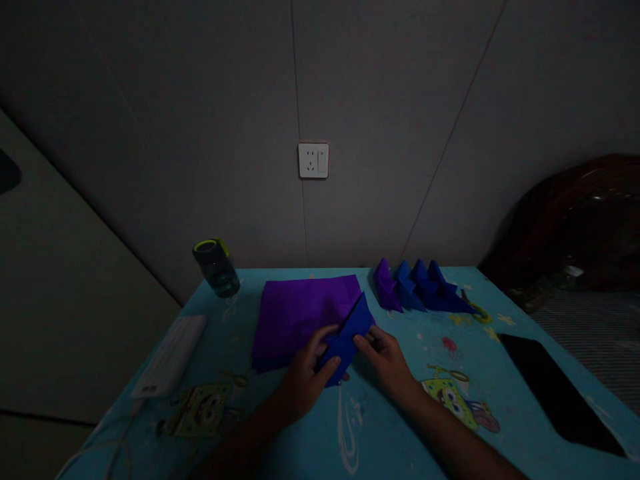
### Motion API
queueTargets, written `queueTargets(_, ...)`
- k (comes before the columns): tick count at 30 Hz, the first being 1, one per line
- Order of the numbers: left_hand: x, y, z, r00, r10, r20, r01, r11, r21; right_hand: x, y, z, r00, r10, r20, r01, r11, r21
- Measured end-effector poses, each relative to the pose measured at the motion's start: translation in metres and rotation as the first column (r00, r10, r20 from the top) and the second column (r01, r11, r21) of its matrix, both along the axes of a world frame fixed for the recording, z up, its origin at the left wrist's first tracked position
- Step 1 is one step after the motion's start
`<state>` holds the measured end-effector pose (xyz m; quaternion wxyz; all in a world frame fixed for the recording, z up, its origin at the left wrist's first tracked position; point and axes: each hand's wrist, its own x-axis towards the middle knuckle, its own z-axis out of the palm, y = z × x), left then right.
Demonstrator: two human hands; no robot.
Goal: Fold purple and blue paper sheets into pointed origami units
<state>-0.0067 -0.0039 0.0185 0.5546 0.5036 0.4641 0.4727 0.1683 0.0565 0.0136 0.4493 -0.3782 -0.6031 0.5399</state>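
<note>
A folded piece of blue paper (pixel 354 327) is held tilted between both hands over the table's middle. My left hand (pixel 309 375) grips its lower left part, thumb on the front face and fingers behind. My right hand (pixel 387 357) pinches its right edge, the thumb lying on the front. Just behind and to the left lies a stack of purple sheets (pixel 300 313), with darker blue paper showing under its front edge. At the back right, a purple folded paper boat (pixel 386 287) stands beside several blue folded boats (pixel 411 287).
A dark bottle (pixel 218 270) with a yellow-green rim stands at the back left. A white power strip (pixel 171 355) with a cable lies at left. Yellow-handled scissors (pixel 481 315) lie beside the boats. A black flat object (pixel 557 393) rests at right on the patterned blue tablecloth (pixel 380 440).
</note>
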Motion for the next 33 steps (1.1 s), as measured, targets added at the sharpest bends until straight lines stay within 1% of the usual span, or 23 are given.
queueTargets(2, 0.0, 0.001, -0.001, 0.997, 0.011, 0.076, -0.01, 1.0, -0.018, -0.001, -0.001, -0.001, 0.999, -0.048, -0.014, 0.048, 0.998, -0.032)
queueTargets(4, 0.001, 0.001, -0.002, 0.994, 0.004, 0.107, 0.003, 0.998, -0.064, -0.003, -0.002, 0.0, 0.998, -0.052, -0.046, 0.048, 0.996, -0.072)
queueTargets(5, 0.001, 0.002, -0.003, 0.993, -0.018, 0.116, 0.029, 0.995, -0.095, -0.003, -0.003, 0.0, 0.997, -0.029, -0.072, 0.023, 0.996, -0.087)
queueTargets(7, 0.002, 0.002, -0.005, 0.986, -0.098, 0.131, 0.119, 0.98, -0.159, -0.004, -0.004, 0.001, 0.992, 0.049, -0.117, -0.062, 0.993, -0.105)
queueTargets(9, 0.003, 0.001, -0.009, 0.972, -0.189, 0.142, 0.214, 0.957, -0.194, -0.004, -0.003, 0.002, 0.983, 0.12, -0.137, -0.136, 0.983, -0.12)
queueTargets(10, 0.004, 0.001, -0.011, 0.964, -0.224, 0.145, 0.25, 0.948, -0.199, -0.004, -0.003, 0.002, 0.982, 0.132, -0.137, -0.15, 0.98, -0.129)
queueTargets(15, 0.009, -0.001, -0.016, 0.929, -0.312, 0.198, 0.349, 0.917, -0.195, -0.003, -0.004, 0.008, 0.984, 0.078, -0.158, -0.099, 0.986, -0.134)
queueTargets(20, 0.011, -0.002, -0.017, 0.915, -0.317, 0.251, 0.371, 0.904, -0.212, -0.004, -0.004, 0.013, 0.968, 0.136, -0.211, -0.174, 0.97, -0.171)
queueTargets(24, 0.009, -0.001, -0.018, 0.923, -0.308, 0.23, 0.36, 0.903, -0.236, -0.005, 0.0, 0.009, 0.972, 0.118, -0.202, -0.153, 0.974, -0.166)
queueTargets(27, 0.008, -0.001, -0.019, 0.916, -0.336, 0.22, 0.387, 0.882, -0.267, -0.005, 0.0, 0.007, 0.967, 0.113, -0.23, -0.154, 0.973, -0.171)
queueTargets(33, 0.007, -0.006, -0.011, 0.898, -0.377, 0.225, 0.427, 0.87, -0.248, -0.004, -0.004, 0.001, 0.914, 0.207, -0.348, -0.292, 0.932, -0.214)
